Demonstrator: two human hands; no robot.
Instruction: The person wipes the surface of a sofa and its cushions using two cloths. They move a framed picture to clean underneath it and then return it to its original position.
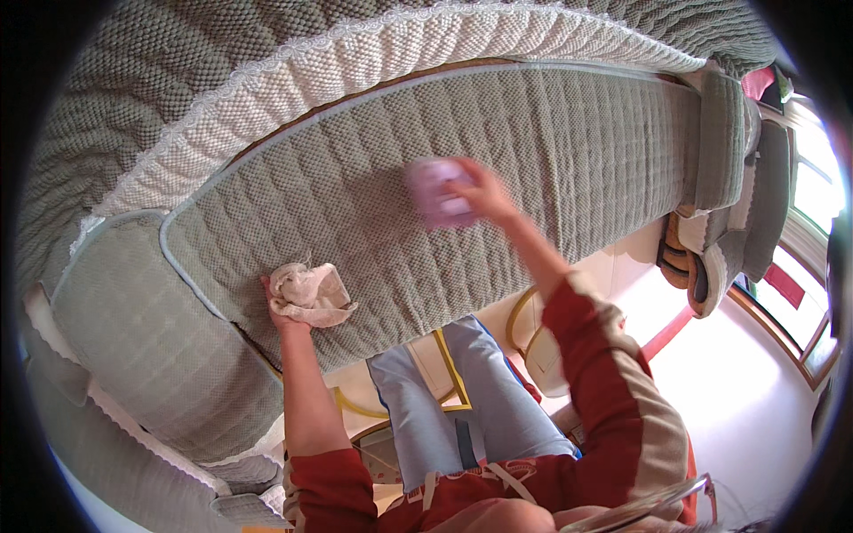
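Observation:
A crumpled off-white cloth (314, 296) is in my left hand (276, 312), over the left part of a grey quilted sofa seat cover (393, 246). The cloth hides most of the fingers. Farther out, near the middle of the seat, my right hand (485, 192) grips a light purple object (426, 193). Motion blurs that object, so its exact kind does not show. Whether it touches the cover, I cannot tell.
White lace-edged fabric (373, 73) runs along the sofa's back. A grey-covered armrest (166, 326) lies to the left, and another covered armrest (720, 140) with wooden parts stands at the right. Below are my blue-grey trousers (493, 380) and yellow-edged furniture (453, 370).

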